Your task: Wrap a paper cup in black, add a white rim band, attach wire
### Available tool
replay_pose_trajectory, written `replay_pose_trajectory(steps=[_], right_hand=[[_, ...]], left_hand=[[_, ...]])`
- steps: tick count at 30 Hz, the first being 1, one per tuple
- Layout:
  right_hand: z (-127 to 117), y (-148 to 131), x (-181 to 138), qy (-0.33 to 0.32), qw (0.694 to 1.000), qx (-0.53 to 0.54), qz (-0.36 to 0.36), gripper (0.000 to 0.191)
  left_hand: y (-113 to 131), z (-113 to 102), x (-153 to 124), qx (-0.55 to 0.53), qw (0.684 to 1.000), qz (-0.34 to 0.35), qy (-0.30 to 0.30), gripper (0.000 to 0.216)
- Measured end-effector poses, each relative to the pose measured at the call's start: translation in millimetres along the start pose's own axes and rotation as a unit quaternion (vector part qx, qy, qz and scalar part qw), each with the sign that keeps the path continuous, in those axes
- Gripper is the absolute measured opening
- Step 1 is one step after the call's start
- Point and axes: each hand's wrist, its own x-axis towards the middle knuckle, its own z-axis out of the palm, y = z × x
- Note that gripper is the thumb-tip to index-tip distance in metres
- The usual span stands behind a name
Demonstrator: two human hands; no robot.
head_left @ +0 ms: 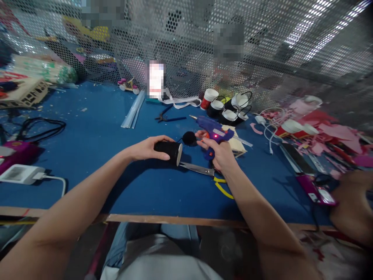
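Observation:
My left hand (pixel 154 148) is wrapped round a black-covered paper cup (pixel 168 151), tilted on its side with its pale rim facing right. In my right hand (pixel 223 153) is a blue hot glue gun (pixel 211 128); its nozzle points to the far left and a red light glows on its body. A clear glue stick (pixel 244 142) juts from its rear. Between the cup and the gun shows a fuzzy black ball (pixel 189 138). Scissors (pixel 201 169) with yellow handles lie below, their tips beside the cup's rim and part of them behind my right wrist.
Pliers (pixel 167 118), loose glue sticks (pixel 134 111) and white ribbon (pixel 183 103) lie farther back. Several cups (pixel 230 115) with black loops stand behind the gun. At right are pink scraps (pixel 329 128) and another person's arm (pixel 354 206). A white adapter (pixel 21 174) sits left.

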Motion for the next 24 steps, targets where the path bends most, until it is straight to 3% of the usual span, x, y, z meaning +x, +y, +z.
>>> replay_pose_trajectory(steps=[3, 7, 11, 17, 21, 24], right_hand=[[-8.5, -6.8, -4.6, 0.040, 0.996, -0.049, -0.058, 0.011], [-16.8, -13.8, -12.7, 0.034, 0.998, -0.047, -0.022, 0.014], [-19.7, -16.8, -17.5, -0.011, 0.999, -0.038, 0.021, 0.017], [-18.6, -19.7, -19.6, -0.035, 0.997, -0.052, 0.041, 0.023], [-25.4, -27.9, -29.3, -0.067, 0.987, -0.140, 0.050, 0.024], [-33.5, -33.3, -39.5, -0.081, 0.966, -0.239, 0.050, 0.025]], left_hand=[[-3.4, 5.2, 2.2, -0.004, 1.000, 0.014, 0.002, 0.059], [-3.3, 11.0, 3.6, -0.020, 1.000, 0.009, -0.006, 0.056], [0.5, 15.2, 3.5, -0.008, 1.000, 0.009, -0.002, 0.056], [1.5, 18.7, 4.0, -0.015, 1.000, 0.012, 0.012, 0.058], [-2.0, 19.7, 5.2, 0.003, 0.999, 0.034, 0.023, 0.058], [-7.3, 19.7, 7.3, 0.055, 0.995, 0.047, 0.075, 0.060]])
